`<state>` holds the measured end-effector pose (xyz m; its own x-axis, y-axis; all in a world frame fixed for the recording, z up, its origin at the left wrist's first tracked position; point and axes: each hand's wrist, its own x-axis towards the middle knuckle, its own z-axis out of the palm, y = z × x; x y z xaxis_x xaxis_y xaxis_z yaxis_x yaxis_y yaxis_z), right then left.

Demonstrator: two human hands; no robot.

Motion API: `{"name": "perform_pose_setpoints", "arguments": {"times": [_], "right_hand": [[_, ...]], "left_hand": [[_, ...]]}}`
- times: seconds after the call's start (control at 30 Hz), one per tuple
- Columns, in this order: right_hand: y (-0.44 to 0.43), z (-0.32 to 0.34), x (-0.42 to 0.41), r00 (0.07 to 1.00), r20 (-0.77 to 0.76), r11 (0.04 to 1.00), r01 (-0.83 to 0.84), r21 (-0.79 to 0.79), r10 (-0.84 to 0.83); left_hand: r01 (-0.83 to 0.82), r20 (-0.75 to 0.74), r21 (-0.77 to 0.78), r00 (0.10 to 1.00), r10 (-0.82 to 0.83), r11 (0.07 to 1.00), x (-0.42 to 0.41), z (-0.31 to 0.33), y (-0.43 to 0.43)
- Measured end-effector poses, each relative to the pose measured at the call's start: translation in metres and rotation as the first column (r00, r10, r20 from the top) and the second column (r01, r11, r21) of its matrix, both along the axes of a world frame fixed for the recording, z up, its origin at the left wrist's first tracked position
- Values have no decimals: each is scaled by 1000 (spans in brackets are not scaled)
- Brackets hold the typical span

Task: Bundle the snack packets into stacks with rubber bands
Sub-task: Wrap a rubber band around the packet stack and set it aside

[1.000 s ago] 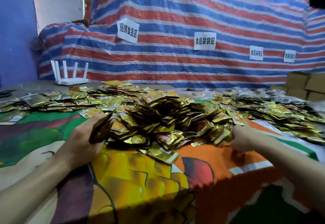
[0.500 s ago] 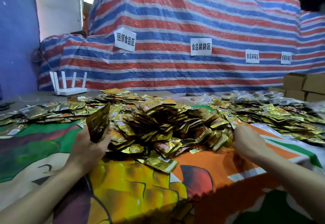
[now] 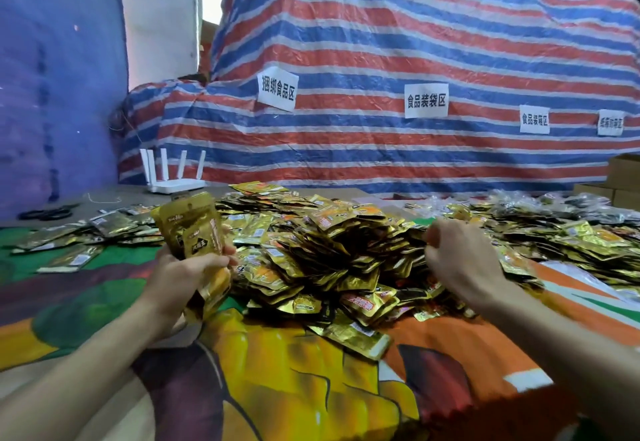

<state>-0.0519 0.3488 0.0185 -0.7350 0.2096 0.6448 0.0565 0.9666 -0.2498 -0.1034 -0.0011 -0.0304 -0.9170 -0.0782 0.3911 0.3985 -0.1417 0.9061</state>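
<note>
Gold-foil packet stack begun, no band visible; most of the work appears outstanding.
Left hand grip clamped on packet stack, left of loose heap on counter; right hand at heap's right edge, grip state cannot be determined.

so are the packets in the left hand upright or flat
Upright, slightly tilted: the left hand grips the gold snack packets on end.

- Single head-worn wide-angle view, looking forward and slightly down across the desk
- Close above the left hand and right hand, striped tarp well behind
</note>
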Motion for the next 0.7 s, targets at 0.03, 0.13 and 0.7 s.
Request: {"name": "perform_pose_setpoints", "arguments": {"times": [0.03,0.13,0.7], "right_hand": [[-21,-1,-4,997,-17,997,-81,-6,81],[-87,-6,-16,944,-57,943,-327,-56,324],[-232,-35,-74,671,-175,561,-713,-420,721]], "left_hand": [[33,11,34,999,-33,999,1,-1,-3],[108,104,113,987,-120,988,4,-11,-10],[-55,364,79,931,22,995,13,-6,-35]]}}
